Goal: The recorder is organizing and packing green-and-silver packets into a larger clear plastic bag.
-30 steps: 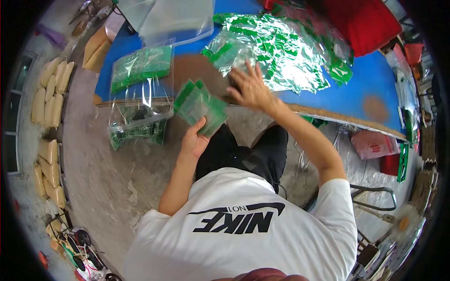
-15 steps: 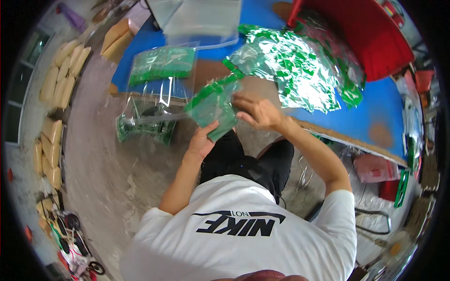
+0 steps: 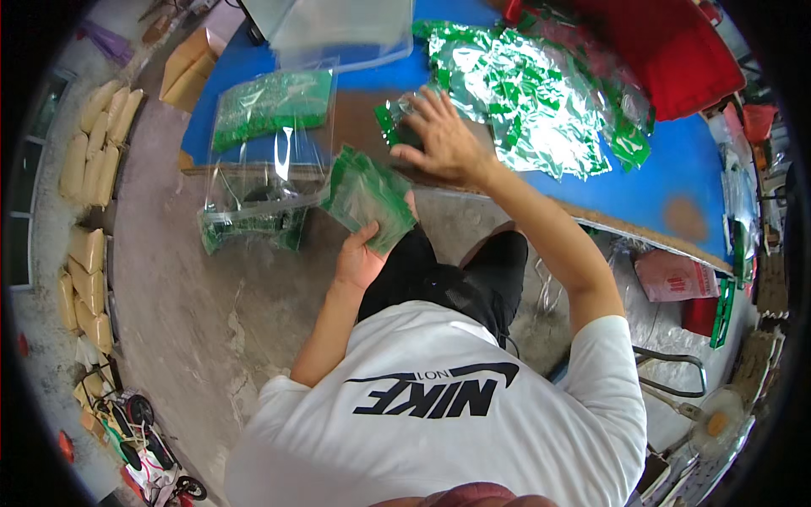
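Note:
My left hand (image 3: 363,260) is closed on a stack of clear plastic bags (image 3: 367,203) with green edges, thumb on top, held over my lap in front of the table edge. Beyond it, my right hand (image 3: 448,144) reaches flat over the table with fingers spread. Its fingertips are at a single green-edged bag (image 3: 389,123), which is partly hidden under them. Just to the right lies a wide, shiny pile of loose green-and-clear bags (image 3: 545,106). Left of my hands, a large clear bag (image 3: 269,152) with green-edged bags inside hangs partly over the table edge.
The blue table (image 3: 625,182) has a worn wooden front edge. A red bin (image 3: 667,59) lies tipped at the back right, and a translucent plastic tub (image 3: 346,34) stands at the back left. Filled tan sacks (image 3: 101,160) line the left wall. A pink bag (image 3: 672,275) is under the table.
My right hand has left the stack and moved out over the table to the loose bag, its fingers now spread. The left hand still holds the stack. The view has shifted slightly.

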A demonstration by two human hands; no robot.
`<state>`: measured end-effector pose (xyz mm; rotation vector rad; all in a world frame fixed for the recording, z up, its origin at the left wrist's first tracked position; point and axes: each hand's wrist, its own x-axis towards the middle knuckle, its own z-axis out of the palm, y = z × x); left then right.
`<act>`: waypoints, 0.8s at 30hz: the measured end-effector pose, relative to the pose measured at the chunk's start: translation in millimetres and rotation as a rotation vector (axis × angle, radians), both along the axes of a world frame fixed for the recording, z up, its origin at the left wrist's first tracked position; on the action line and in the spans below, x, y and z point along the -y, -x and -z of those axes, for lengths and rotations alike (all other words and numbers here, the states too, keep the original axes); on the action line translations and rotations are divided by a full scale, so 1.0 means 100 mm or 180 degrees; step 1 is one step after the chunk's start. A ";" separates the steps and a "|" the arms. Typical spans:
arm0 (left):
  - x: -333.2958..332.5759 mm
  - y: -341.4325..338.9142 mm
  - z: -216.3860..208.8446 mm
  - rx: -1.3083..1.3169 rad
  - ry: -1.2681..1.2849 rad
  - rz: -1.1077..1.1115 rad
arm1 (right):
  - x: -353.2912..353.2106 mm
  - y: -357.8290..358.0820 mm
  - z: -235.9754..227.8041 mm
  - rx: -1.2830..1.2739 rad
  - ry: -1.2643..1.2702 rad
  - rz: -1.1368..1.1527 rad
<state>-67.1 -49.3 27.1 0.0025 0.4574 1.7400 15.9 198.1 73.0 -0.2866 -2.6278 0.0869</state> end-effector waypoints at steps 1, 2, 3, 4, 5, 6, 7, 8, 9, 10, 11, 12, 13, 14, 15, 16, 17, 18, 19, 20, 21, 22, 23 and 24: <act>-0.03 0.02 0.00 -0.0036 -0.0005 0.0048 | -0.07 0.05 0.06 -0.0061 0.0095 0.0198; -0.04 0.04 0.02 -0.0076 -0.0014 0.0101 | -0.12 0.06 0.12 -0.0124 0.0183 0.0403; -0.03 0.04 0.07 -0.0072 -0.0012 0.0108 | -0.07 0.04 0.22 -0.0097 0.0188 0.0433; -0.04 0.06 0.09 -0.0046 -0.0014 0.0116 | 0.05 0.06 0.26 -0.0030 0.0190 0.0474; -0.03 0.07 0.10 -0.0006 0.0011 0.0077 | 0.20 0.06 0.26 0.0041 0.0192 0.0513; -0.03 0.07 0.11 0.0033 0.0035 0.0041 | 0.32 0.03 0.24 0.0068 0.0186 0.0519; -0.03 0.07 0.13 0.0061 0.0028 0.0030 | 0.44 0.00 0.13 0.0299 0.0657 0.0396; -0.05 0.05 0.14 0.0126 0.0165 -0.0116 | 0.51 -0.04 0.06 0.0530 0.1135 0.0290; -0.07 0.04 0.15 0.0187 0.0304 -0.0267 | 0.50 -0.10 0.04 0.0349 0.1368 -0.0256; -0.10 0.03 0.16 0.0192 0.0308 -0.0269 | 0.45 -0.15 -0.03 0.0355 0.1372 -0.0257; -0.13 0.04 0.17 0.0058 0.0507 -0.0409 | 0.36 -0.18 -0.14 0.0161 0.1274 -0.0027; -0.14 0.05 0.18 -0.0082 0.0703 -0.0553 | 0.24 -0.19 -0.20 -0.0037 0.1174 0.0197; -0.14 0.05 0.21 -0.0098 0.0695 -0.0518 | 0.02 -0.21 -0.19 -0.0253 0.0803 0.0794; -0.17 0.04 0.25 -0.0319 0.0643 -0.0496 | -0.22 -0.30 -0.04 -0.0135 -0.0312 0.1424; -0.20 0.05 0.27 -0.0546 0.0591 -0.0496 | -0.30 -0.38 0.15 0.0113 -0.0329 0.1366; -0.19 0.04 0.24 -0.0569 0.0579 -0.0451 | -0.34 -0.43 0.27 0.0361 -0.0334 0.1315; -0.13 0.02 0.20 -0.0754 0.0593 -0.0485 | -0.21 -0.41 0.29 0.0422 -0.0326 0.1158; -0.11 0.01 0.18 -0.0939 0.0609 -0.0514 | -0.03 -0.38 0.33 0.0485 -0.0313 0.1006; -0.07 0.02 0.19 -0.0945 0.0615 -0.0511 | 0.09 -0.36 0.21 0.0466 -0.0083 0.0701; -0.02 0.04 0.21 -0.1003 0.0567 -0.0455 | 0.14 -0.37 0.11 0.0414 0.0078 0.0392; 0.02 0.03 0.24 -0.1058 0.0521 -0.0397 | 0.14 -0.42 0.01 0.0350 0.0194 0.0272; 0.02 0.03 0.25 -0.1072 0.0530 -0.0352 | 0.13 -0.46 -0.05 0.0270 0.0304 0.0180; 0.00 0.00 0.26 -0.1006 0.0507 -0.0331 | 0.15 -0.49 0.00 0.0260 0.0322 0.0226; -0.01 -0.01 0.27 -0.0936 0.0483 -0.0306 | 0.18 -0.51 0.09 0.0131 0.0702 0.0305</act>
